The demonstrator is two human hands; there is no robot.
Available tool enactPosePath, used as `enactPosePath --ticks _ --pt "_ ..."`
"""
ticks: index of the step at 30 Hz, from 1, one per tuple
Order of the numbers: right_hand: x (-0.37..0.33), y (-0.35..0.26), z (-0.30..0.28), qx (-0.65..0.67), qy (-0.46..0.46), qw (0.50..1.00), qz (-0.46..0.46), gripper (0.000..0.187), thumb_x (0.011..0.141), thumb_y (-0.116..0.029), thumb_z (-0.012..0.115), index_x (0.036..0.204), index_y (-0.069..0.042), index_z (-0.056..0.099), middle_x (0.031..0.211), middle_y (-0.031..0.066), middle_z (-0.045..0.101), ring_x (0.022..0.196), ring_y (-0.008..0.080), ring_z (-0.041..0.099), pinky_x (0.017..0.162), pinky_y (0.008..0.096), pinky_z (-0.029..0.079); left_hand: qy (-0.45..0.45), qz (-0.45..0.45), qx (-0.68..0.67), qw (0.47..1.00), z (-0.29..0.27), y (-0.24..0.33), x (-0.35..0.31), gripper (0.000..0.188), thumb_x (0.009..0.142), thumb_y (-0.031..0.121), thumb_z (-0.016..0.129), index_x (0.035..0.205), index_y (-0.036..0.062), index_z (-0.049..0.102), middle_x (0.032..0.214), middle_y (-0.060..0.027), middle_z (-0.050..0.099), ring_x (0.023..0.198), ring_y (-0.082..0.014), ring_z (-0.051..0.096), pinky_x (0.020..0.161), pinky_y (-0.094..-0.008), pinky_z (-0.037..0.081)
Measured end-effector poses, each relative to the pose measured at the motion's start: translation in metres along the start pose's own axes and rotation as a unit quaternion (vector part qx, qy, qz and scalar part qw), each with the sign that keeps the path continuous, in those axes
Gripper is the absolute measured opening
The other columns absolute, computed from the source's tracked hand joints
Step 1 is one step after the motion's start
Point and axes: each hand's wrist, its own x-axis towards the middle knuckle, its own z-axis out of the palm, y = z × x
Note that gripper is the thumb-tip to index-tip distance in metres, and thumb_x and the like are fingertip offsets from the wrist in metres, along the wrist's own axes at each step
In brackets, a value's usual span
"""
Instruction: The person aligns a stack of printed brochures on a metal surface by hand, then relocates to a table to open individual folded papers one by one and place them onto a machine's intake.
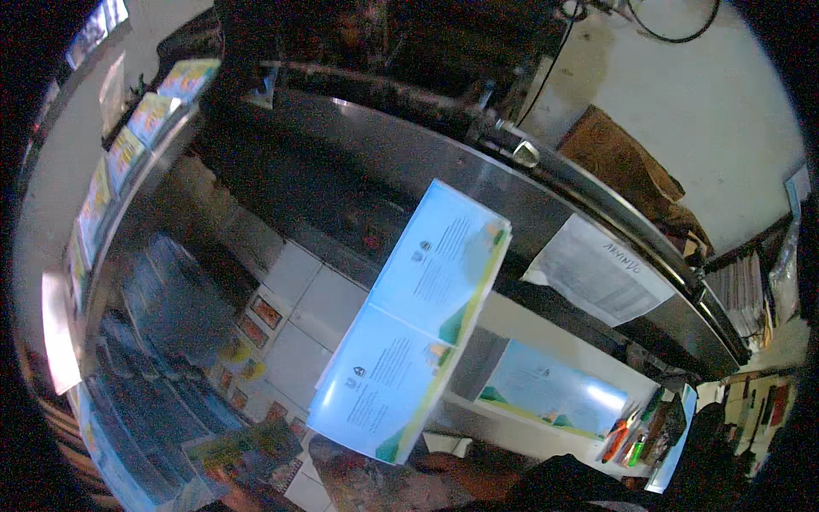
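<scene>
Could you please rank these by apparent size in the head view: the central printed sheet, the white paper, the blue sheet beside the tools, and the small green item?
1. Central printed sheet
2. White paper and blue sheet: too alike to rank
3. Small green item

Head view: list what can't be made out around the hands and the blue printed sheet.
Left hand: head view; darkness and blur obscure it, the lower edge cuts it off; grip unclear.
Right hand: head view; deep shadow hides its grip.
Blue printed sheet: head view; small print too fine to read, underside hidden by its upper face.
Bluish stacks: head view; blur and shadow hide their count.
</scene>
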Motion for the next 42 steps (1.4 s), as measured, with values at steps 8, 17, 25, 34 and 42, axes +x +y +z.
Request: enactPosePath --ticks 8,17,25,34,42 --pt "-0.024 0.002 0.001 -0.042 -0.033 0.996 -0.068 0.050 0.093 -0.024 0.059 0.134 0.001 0.046 0.136 0.0183 0.049 0.123 0.0279 0.048 0.104 0.0409 0.040 0.017 -0.306 0.026 0.952 -0.112 0.045 0.053 0.040 0.095 0.015 0.056 0.132 0.0014 0.052 0.118 -0.0183 0.060 0.100 -0.0288 0.061 0.085 -0.0416 0.051" --pt "-0.103 0.018 -0.015 -0.206 -0.169 0.954 -0.135 0.052 0.095 -0.028 0.059 0.135 0.002 0.047 0.141 0.0183 0.046 0.131 0.0274 0.043 0.109 0.0415 0.035 0.235 -0.305 -0.695 0.607 -0.141 0.202 -0.011 0.050 0.096 0.041 0.054 0.128 0.0027 0.051 0.111 -0.0136 0.059 0.094 -0.0241 0.060 0.074 -0.0412 0.053" --pt "-0.293 -0.034 -0.192 -0.611 0.388 0.495 -0.480 0.035 0.096 -0.025 0.057 0.114 0.004 0.059 0.096 0.0154 0.066 0.079 0.0211 0.062 0.066 0.0341 0.053 -0.353 -0.095 -0.775 0.515 -0.145 0.398 -0.064 0.031 0.101 0.017 0.051 0.127 -0.0001 0.050 0.114 -0.0072 0.062 0.101 -0.0163 0.061 0.091 -0.0357 0.049" --pt "-0.231 -0.096 -0.018 -0.778 0.264 0.460 -0.336 0.032 0.081 -0.009 0.064 0.113 -0.006 0.065 0.106 0.0107 0.068 0.097 0.0235 0.066 0.088 0.0360 0.051 -0.427 0.225 -0.352 0.802 -0.108 0.417 -0.057 0.048 0.102 0.034 0.046 0.139 0.0029 0.038 0.120 -0.0167 0.056 0.117 -0.0312 0.052 0.102 -0.0431 0.041" --pt "-0.184 -0.142 -0.044 -0.737 0.232 0.581 -0.255 0.032 0.082 -0.007 0.058 0.114 -0.009 0.063 0.104 0.0130 0.068 0.096 0.0329 0.065 0.084 0.0456 0.051 -0.517 -0.078 -0.737 0.429 -0.100 0.392 -0.047 0.052 0.098 0.027 0.054 0.140 0.0043 0.032 0.123 -0.0127 0.053 0.110 -0.0257 0.057 0.091 -0.0389 0.050"
